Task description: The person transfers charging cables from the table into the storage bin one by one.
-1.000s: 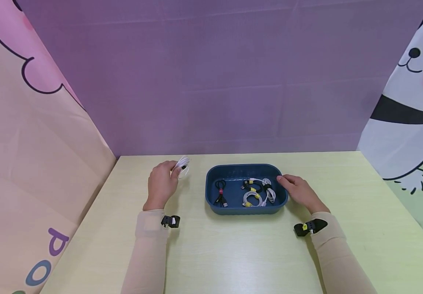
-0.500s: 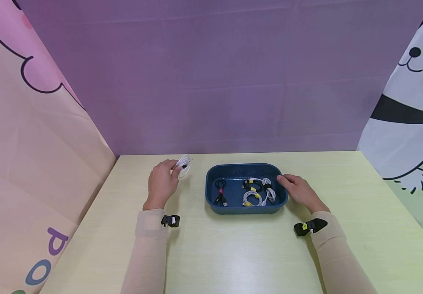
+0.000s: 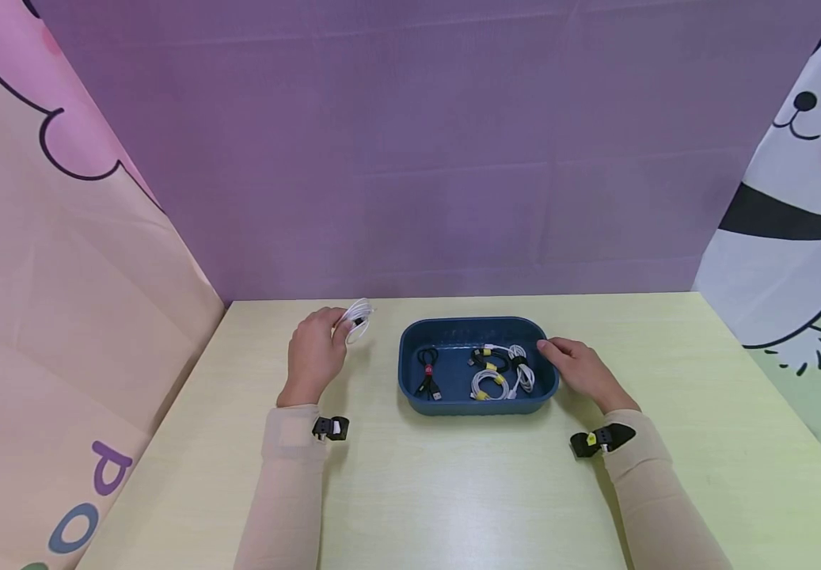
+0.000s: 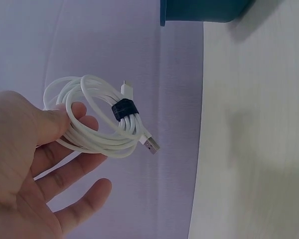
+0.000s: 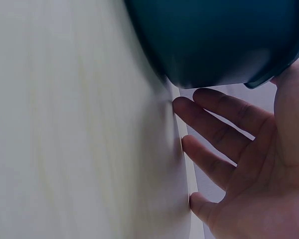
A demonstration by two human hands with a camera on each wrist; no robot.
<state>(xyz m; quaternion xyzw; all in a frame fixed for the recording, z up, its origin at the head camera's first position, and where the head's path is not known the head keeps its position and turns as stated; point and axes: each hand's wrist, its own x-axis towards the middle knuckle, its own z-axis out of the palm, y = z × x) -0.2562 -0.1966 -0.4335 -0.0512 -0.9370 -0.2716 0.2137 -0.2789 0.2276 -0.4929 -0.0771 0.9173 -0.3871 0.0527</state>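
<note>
A coiled white USB cable point(image 4: 97, 119) with a black strap round it is pinched between the thumb and fingers of my left hand point(image 3: 313, 356), its metal plug showing in the left wrist view. That hand is above the table, left of a dark blue plastic bin point(image 3: 446, 405). Inside the bin are a black cable point(image 3: 427, 383) with a red tie, a black cable with yellow ties point(image 3: 490, 361), a white coil with yellow ties point(image 3: 481, 385) and a white cable with a black strap point(image 3: 526, 378). My right hand point(image 3: 584, 370) holds the bin's right end, thumb over the rim, fingers outside.
The pale wooden table point(image 3: 439, 491) carries the bin near its back edge. A purple cloth point(image 3: 410, 150) hangs behind it. Printed cloths stand at the left point(image 3: 82, 317) and right point(image 3: 788, 261) sides.
My left hand has barely shifted; the white cable coil in it is turned slightly up and to the right. My right hand and the bin are where they were.
</note>
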